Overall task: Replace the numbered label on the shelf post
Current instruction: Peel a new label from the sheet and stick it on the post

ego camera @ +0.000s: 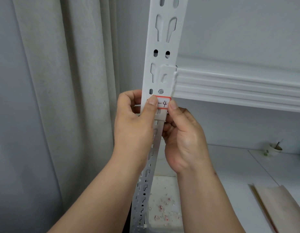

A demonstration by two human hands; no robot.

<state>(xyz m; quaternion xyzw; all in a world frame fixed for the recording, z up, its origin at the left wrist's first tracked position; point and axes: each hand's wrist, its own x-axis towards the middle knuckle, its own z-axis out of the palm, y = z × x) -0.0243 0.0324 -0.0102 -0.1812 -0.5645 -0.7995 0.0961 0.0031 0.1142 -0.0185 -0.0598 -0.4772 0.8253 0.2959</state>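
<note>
A white slotted metal shelf post rises through the middle of the view. A small white label with a red border, marked "-4" in black, lies on the post's face just below the shelf beam. My left hand wraps round the post's left edge, and its thumb presses the label's left end. My right hand grips the post's right edge, its thumb tip touching the label's right end. The label's left part is hidden under my left thumb.
A white shelf beam runs right from the post. Grey curtains hang on the left. On the lower shelf stand a small paper cup and folded tan paper. Red and white scraps litter the floor.
</note>
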